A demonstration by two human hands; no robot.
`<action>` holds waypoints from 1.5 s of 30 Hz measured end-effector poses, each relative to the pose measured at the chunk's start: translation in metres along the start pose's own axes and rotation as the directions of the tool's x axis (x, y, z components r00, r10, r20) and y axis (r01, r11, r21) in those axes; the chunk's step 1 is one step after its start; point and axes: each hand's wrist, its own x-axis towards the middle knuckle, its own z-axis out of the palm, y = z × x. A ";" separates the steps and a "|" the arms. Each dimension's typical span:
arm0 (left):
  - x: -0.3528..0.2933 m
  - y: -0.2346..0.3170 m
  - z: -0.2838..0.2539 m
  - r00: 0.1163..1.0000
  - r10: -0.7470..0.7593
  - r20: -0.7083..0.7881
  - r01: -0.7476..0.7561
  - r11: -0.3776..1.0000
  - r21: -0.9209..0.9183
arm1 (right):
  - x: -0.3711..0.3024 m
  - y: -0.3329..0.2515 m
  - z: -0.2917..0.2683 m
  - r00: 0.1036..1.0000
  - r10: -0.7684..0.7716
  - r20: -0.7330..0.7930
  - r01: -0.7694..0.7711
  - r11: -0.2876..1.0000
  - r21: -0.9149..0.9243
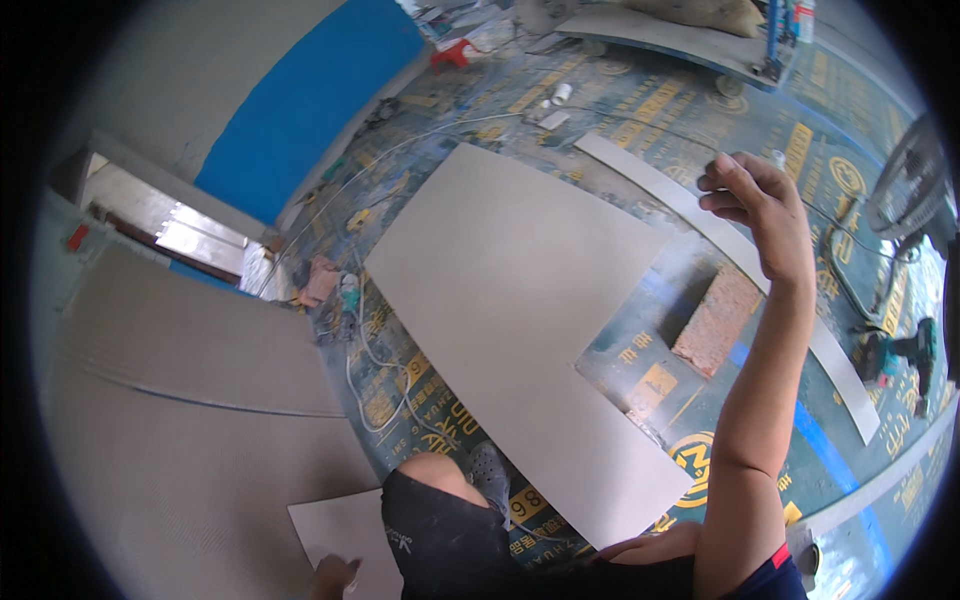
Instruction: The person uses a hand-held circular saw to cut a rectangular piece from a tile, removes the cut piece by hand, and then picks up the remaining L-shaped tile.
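Observation:
My right hand point(757, 205) is raised over the floor at the right, arm stretched out. Its fingers are curled in with the thumb against them; whatever they may hold does not show. Beneath it runs a long narrow board strip point(650, 182). Down at the lower left edge, my left hand point(335, 577) is closed at the side of a small pale board piece point(345, 525), partly cut off by the frame. Between my hands a large pale board point(510, 250) with a notched corner lies on the floor. A reddish brick point(717, 322) sits by the notch.
Large grey-brown sheets point(200, 460) lie to the left. A green power tool point(349, 292) with a looped cord is beside the big board. At right are a fan point(908, 180) and a cordless drill point(910, 355). A wheeled platform point(670, 45) carries a sack point(705, 14).

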 end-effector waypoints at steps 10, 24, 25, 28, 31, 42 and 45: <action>0.106 0.197 -0.051 0.789 0.613 -0.031 -0.596 0.753 -0.281 | -0.151 0.103 -0.022 0.944 0.302 0.131 -0.279 0.945 -0.169; -0.038 0.417 -0.222 0.082 0.986 0.146 -0.872 0.000 0.490 | -0.566 0.080 -0.183 0.162 0.109 -0.981 -0.698 0.716 -0.035; -0.052 0.434 -0.215 -0.023 0.960 0.279 -0.816 -0.180 0.550 | -0.592 0.075 -0.211 0.083 0.013 -0.996 -0.748 0.661 -0.054; -0.094 0.496 -0.162 -0.312 0.806 0.503 -0.656 -0.566 0.499 | -0.719 0.090 -0.283 -0.176 -0.202 -0.963 -0.884 0.463 0.065; -0.139 0.528 -0.097 -0.672 0.664 0.328 -0.574 -0.747 0.336 | -0.749 0.117 -0.282 -0.562 0.227 -0.796 -0.492 0.681 0.542; -0.204 0.571 -0.025 -0.779 0.559 0.284 -0.448 -0.813 0.371 | -0.799 0.195 -0.294 0.014 0.877 -0.481 0.287 0.457 0.842; -0.206 0.575 -0.023 -0.676 0.674 0.298 -0.598 -0.738 0.312 | -0.771 0.205 -0.285 -0.090 0.849 -0.520 0.388 0.511 0.767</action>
